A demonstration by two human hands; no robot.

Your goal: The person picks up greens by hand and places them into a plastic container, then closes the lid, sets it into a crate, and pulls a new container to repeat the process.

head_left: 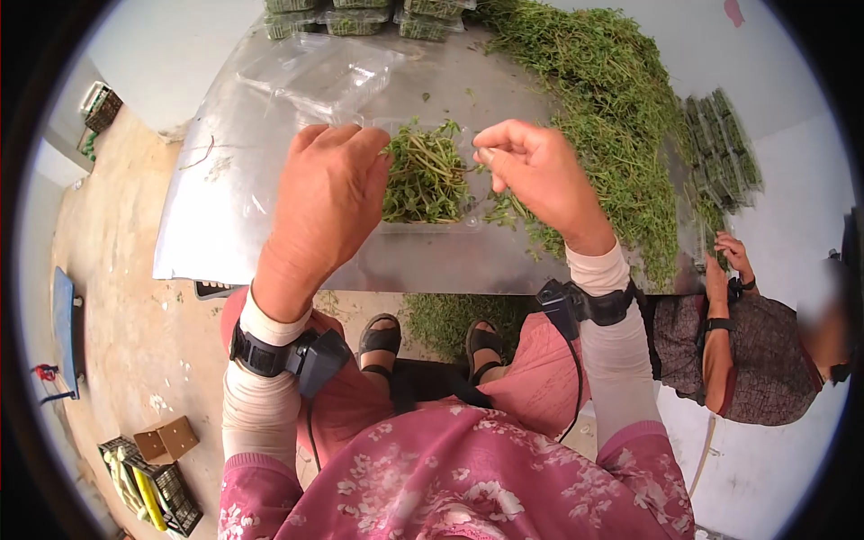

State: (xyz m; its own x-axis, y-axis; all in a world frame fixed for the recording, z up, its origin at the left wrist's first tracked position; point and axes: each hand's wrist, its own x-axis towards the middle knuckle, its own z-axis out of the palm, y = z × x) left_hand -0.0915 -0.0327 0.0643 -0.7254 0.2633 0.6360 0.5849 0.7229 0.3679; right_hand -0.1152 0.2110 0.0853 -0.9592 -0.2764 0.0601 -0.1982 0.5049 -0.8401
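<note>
A clear plastic tray (468, 222) filled with green leafy stems (425, 173) lies on the metal table near its front edge. My left hand (335, 180) is at the tray's left side, its fingers curled in beside the greens; what they hold, if anything, is hidden. Just right of the tray, my right hand (535, 171) has thumb and index finger pinched together at what looks like a thin stem. Behind the tray lies an empty clear container (337, 76) with its lid open.
A large heap of loose greens (598, 117) covers the table's right side. Packed containers (355, 20) are stacked at the back. At the right, a co-worker (742, 351) works beside more packed containers (720, 148). Crates (171, 490) stand on the floor at lower left.
</note>
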